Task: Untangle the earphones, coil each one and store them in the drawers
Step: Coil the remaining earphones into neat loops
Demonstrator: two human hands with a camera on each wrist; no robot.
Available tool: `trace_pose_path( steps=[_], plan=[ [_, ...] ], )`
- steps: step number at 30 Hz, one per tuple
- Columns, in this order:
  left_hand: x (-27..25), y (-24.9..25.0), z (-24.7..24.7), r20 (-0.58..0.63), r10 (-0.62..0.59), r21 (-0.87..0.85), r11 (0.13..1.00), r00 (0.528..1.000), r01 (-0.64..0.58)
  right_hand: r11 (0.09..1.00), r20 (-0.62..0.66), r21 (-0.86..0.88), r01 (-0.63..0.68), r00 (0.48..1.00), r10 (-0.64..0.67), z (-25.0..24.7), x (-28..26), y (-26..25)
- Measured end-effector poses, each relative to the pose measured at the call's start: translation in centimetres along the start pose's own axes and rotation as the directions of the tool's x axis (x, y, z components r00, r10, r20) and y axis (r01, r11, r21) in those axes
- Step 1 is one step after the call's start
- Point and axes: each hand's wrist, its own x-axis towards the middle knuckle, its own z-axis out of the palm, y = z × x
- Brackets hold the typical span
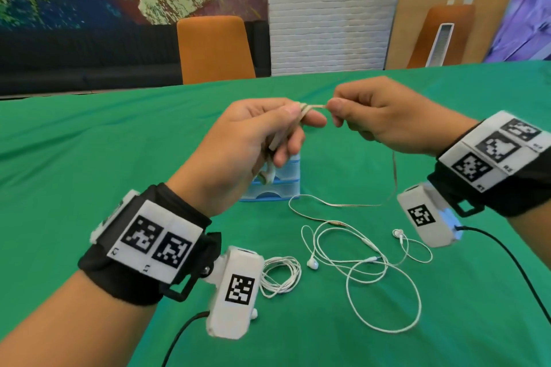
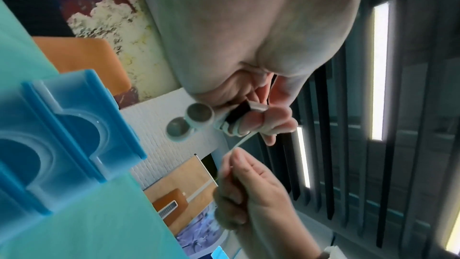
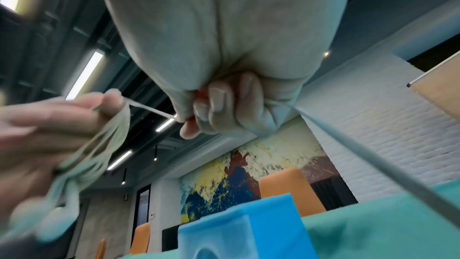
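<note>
While my left hand (image 1: 253,140) holds the beige earphone (image 1: 304,109) wound around its fingers above the blue drawers (image 1: 286,185), my right hand (image 1: 378,116) pinches its cable tight. Two white earphones (image 1: 357,262) lie on the green tablecloth (image 1: 89,143), one coiled, one loose.

Both hands are hovering above the green table (image 1: 89,143), leaving open air beneath them. The blue drawers (image 1: 283,185) are standing at frame centre, directly under the left hand (image 1: 247,140), blocking a straight descent there. A loose white earphone (image 1: 372,271) is sprawling across the lower centre and right, and a coiled one (image 1: 280,275) is lying lower centre. The cloth at left and upper right is lying bare. An orange chair (image 1: 214,48) is standing beyond the far edge.
</note>
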Motion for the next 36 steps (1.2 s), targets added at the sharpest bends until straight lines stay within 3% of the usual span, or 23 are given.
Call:
trace_pose_path(
  steps=[3,6,10,13,15,18,21,24,29,36],
  plan=[
    [0.4,0.7,0.1,-0.047,0.033,-0.155,0.987,0.998,-0.040,1.000,0.075,0.028,-0.005,0.997,0.003,2.1,-0.3,0.0],
    [0.7,0.4,0.2,-0.129,0.045,-0.200,0.977,0.991,-0.071,0.998,0.157,-0.010,0.070,0.985,-0.067,3.5,-1.0,-1.0],
    [0.6,-0.2,-0.1,-0.202,0.061,-0.159,0.983,0.977,-0.094,0.983,0.265,-0.088,0.159,0.955,-0.130,3.0,-1.6,-2.9],
    [0.6,-0.2,-0.5,-0.169,0.104,0.002,0.994,0.980,-0.105,0.968,0.353,-0.128,0.218,0.922,-0.161,1.7,-2.1,-4.6],
    [0.5,-0.2,-0.7,-0.113,0.112,0.140,0.986,0.987,-0.095,0.972,0.309,-0.093,0.214,0.935,-0.176,0.0,-2.0,-5.4],
    [0.1,-0.2,-0.4,-0.025,0.090,0.213,0.974,0.996,-0.083,0.978,0.181,-0.080,0.191,0.968,-0.174,-2.6,-1.3,-5.7],
    [-0.4,0.0,0.2,0.048,0.095,0.235,0.966,0.994,-0.104,0.984,0.098,-0.079,0.160,0.984,-0.152,-3.8,-0.5,-5.1],
    [-0.6,0.3,0.6,0.092,0.114,0.156,0.980,0.989,-0.127,0.997,0.050,0.040,0.069,0.996,-0.071,-3.5,0.1,-4.1],
    [-0.6,1.1,0.8,0.034,0.178,0.030,0.983,0.983,-0.179,0.958,0.138,0.272,-0.093,0.989,0.057,-0.6,0.2,-2.7],
    [-0.2,1.1,0.5,-0.115,0.185,-0.011,0.982,0.976,-0.187,0.973,0.291,0.220,-0.069,0.957,0.002,3.1,-0.7,-3.7]
  ],
)
